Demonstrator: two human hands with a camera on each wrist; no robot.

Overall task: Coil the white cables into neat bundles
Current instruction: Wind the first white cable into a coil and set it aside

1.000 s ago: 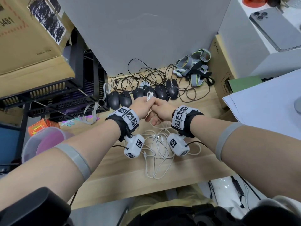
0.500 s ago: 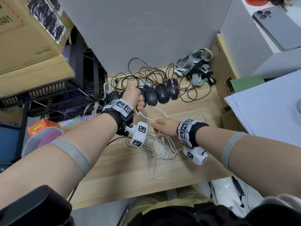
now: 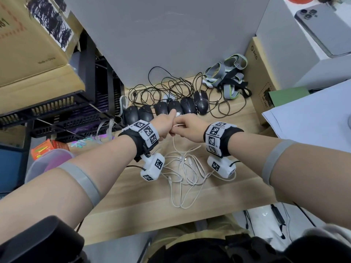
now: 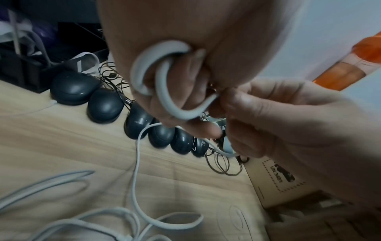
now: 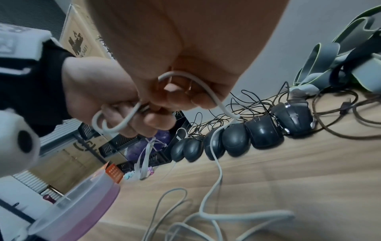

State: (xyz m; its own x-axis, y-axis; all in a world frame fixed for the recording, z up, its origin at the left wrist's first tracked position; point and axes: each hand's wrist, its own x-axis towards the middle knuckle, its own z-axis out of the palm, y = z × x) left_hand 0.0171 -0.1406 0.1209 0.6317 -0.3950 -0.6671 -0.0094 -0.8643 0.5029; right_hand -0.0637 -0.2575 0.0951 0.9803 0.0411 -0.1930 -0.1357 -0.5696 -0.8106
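Several white cables (image 3: 183,168) lie tangled on the wooden table (image 3: 218,202). My left hand (image 3: 168,126) is held above them and grips small loops of one white cable (image 4: 164,91), wound round its curled fingers (image 4: 191,84). My right hand (image 3: 180,129) meets it from the right and pinches the same cable (image 5: 208,91) beside those loops (image 5: 115,124). From the hands the cable hangs down (image 3: 174,143) to the loose pile. In the right wrist view the left hand (image 5: 115,104) shows at left.
A row of black mice (image 3: 165,109) with tangled black cords (image 3: 171,88) lies just beyond the hands. Grey straps (image 3: 226,76) and a cardboard box (image 3: 260,82) stand at the back right, black crates (image 3: 66,111) and a plastic tub (image 3: 51,160) at the left.
Half a second ago the hands were apart, the left one raised toward the mice and the right one nearer me. They have come together again, both on the cable.
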